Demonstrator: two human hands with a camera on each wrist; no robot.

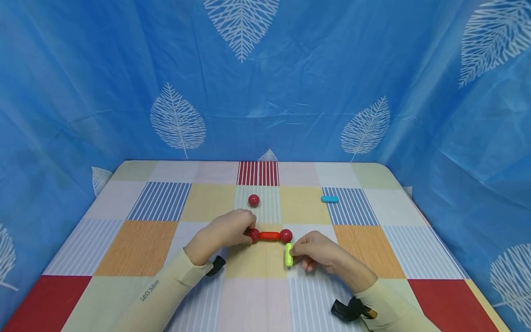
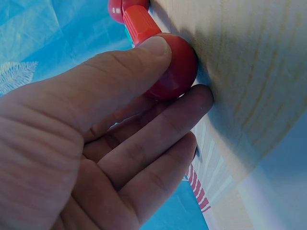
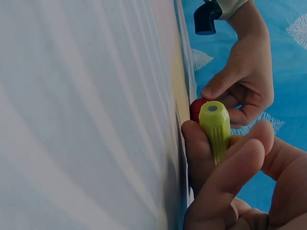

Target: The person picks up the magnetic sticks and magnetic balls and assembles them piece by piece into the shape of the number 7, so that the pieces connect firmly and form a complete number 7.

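My left hand [image 1: 230, 228] pinches a red ball [image 2: 180, 67] at the left end of a red rod [image 1: 269, 236]. At the rod's other end sits a second red ball [image 1: 286, 235]. Thumb on top and fingers beneath hold the left ball in the left wrist view. Between thumb and fingers, my right hand [image 1: 317, 251] grips a yellow-green rod [image 1: 288, 255], its far end right by the right-hand ball. A round grey spot shows on the yellow-green rod's near end [image 3: 212, 109] in the right wrist view.
Farther back on the patchwork tablecloth [image 1: 145, 249] lies a loose red ball [image 1: 254, 200]. A blue rod [image 1: 329, 199] lies at the back right. Blue leaf-print curtains [image 1: 265, 92] stand behind and at both sides of the table.
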